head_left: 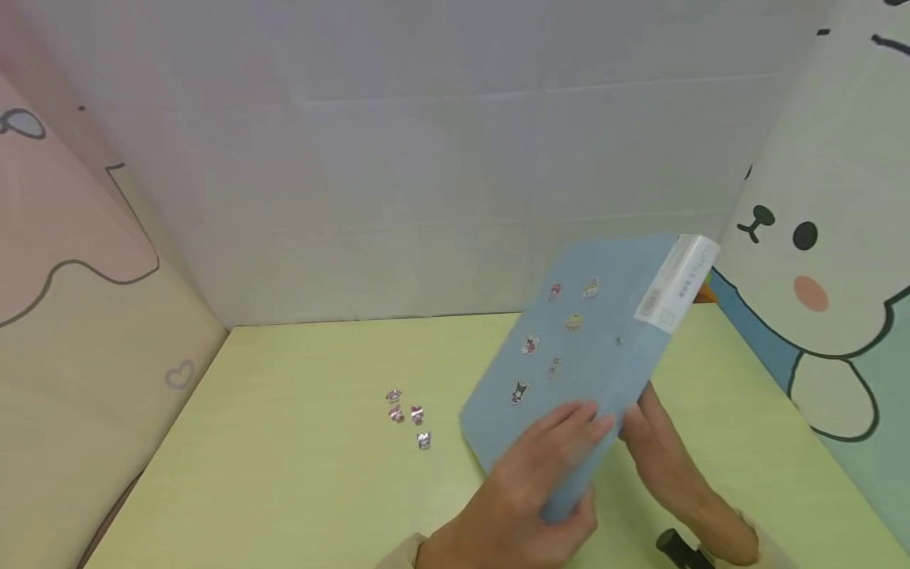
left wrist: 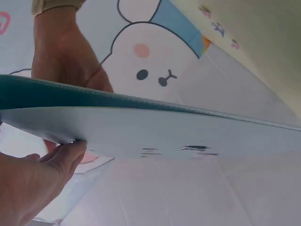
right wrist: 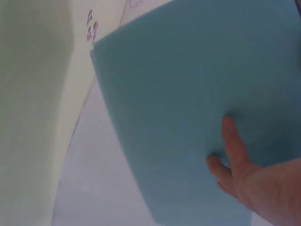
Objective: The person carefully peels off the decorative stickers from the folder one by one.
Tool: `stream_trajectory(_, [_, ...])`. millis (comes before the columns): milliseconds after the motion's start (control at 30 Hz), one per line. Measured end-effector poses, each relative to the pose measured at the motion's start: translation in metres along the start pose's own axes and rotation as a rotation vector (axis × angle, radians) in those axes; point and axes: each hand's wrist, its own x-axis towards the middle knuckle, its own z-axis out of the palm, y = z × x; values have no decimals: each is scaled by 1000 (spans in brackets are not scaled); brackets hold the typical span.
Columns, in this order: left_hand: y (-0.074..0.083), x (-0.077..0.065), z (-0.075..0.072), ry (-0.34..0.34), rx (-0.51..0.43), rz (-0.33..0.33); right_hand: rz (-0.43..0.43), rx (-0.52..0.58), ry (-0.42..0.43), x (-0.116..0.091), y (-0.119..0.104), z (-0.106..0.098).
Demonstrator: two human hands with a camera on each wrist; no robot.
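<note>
A light blue file folder (head_left: 583,379) is held tilted above the table, several small cartoon stickers on its front and a white label (head_left: 678,280) round its spine. My left hand (head_left: 529,494) grips the lower part near the spine, its fingers on the stickered cover; part of its thumb shows below the edge. On the far side, my right hand (head_left: 671,466) rests against the folder. Extended fingers (right wrist: 235,146) of that hand touch the plain back cover in the right wrist view. The left wrist view shows the folder (left wrist: 141,127) edge-on between both hands, its covers slightly parted.
Several loose shiny stickers (head_left: 408,415) lie on the pale yellow-green table (head_left: 284,458), left of the folder. A black cylindrical thing (head_left: 678,547) shows by the right wrist. Cartoon-printed panels stand left and right, with a plain pale wall (head_left: 426,197) behind.
</note>
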Motion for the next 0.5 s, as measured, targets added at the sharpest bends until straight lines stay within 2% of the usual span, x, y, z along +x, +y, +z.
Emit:
stream_trajectory(67, [-4,-5,8,-48,29,3,-11,0,34,1,2,0])
stream_trajectory(133, [-10,-11,13,-90,40,-46,-40,-57,71,4,7,-2])
stream_trajectory(167, [-13,-14,15,-111,42,-100,-47,-88,92,6,10,-2])
stream_trajectory(233, [-19,-20,16,-142,75,-250,-44,-118,142,9,16,-4])
stream_trajectory(367, [-35,-33,9,-168,197,-518,8,-201,220,12,24,-8])
stream_trajectory(500, [-48,-43,-1,-162,315,-674,72,-259,244,13,29,-11])
